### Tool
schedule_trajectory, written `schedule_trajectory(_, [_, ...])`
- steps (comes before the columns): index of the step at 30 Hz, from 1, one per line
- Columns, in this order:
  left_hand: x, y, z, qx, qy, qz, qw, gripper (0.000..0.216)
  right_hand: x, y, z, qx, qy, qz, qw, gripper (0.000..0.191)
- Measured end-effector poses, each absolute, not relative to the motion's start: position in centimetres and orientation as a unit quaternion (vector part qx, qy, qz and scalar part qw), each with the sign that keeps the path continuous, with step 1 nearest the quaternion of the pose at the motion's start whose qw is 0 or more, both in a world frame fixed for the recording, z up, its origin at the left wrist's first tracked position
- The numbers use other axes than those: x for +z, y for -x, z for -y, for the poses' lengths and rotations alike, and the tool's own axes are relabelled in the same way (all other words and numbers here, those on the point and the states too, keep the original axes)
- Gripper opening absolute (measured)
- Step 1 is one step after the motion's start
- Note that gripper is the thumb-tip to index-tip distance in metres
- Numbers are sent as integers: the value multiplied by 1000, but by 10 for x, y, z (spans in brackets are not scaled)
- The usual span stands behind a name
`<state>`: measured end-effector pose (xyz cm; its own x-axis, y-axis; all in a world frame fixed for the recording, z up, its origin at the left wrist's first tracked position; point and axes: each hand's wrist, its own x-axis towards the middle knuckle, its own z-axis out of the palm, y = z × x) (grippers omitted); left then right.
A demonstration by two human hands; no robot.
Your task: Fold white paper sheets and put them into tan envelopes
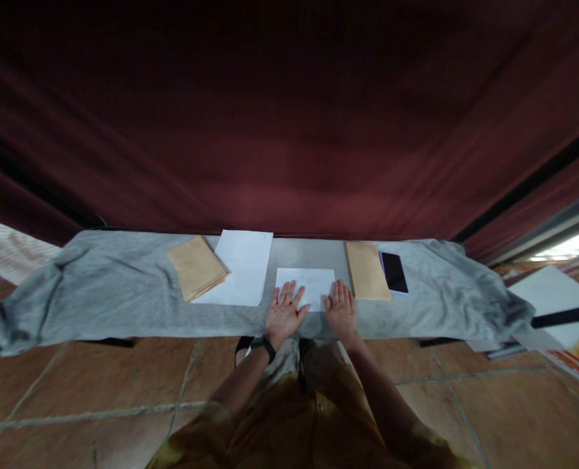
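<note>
My left hand [285,309] lies flat with fingers spread on the near left corner of a small folded white sheet [309,283]. My right hand [341,306] rests flat, fingers stretched out, on the sheet's near right corner. The sheet lies on a grey cloth [123,293] covering a long low table. A black band is on my left wrist.
Left of the sheet lies a larger white paper [243,270] with a stack of brown envelopes [196,266] partly on it. To the right sit another brown envelope stack [366,270] and a black phone [394,272]. A dark red curtain hangs behind. Tiled floor is below.
</note>
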<state>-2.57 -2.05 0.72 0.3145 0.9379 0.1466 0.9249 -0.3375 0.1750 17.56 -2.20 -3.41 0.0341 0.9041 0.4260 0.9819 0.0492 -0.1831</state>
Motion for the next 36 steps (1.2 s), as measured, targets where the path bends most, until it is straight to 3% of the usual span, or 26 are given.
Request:
schedule_trajectory(4, [7,25,20,110,-810,-576,27,61,-27,-168,39,-72,701,674,223,59])
schedule_trajectory(10, [6,25,20,102,-811,-575,24,59,-17,-133,62,-8,597,778,198,54])
schedule_trajectory(23, [4,26,22,101,-810,-578,22,58,-23,-142,81,-45,651,736,179,62])
schedule_trajectory(36, [5,-10,-18,88,-843,-527,62,65,-26,-143,79,-56,641,741,191,57])
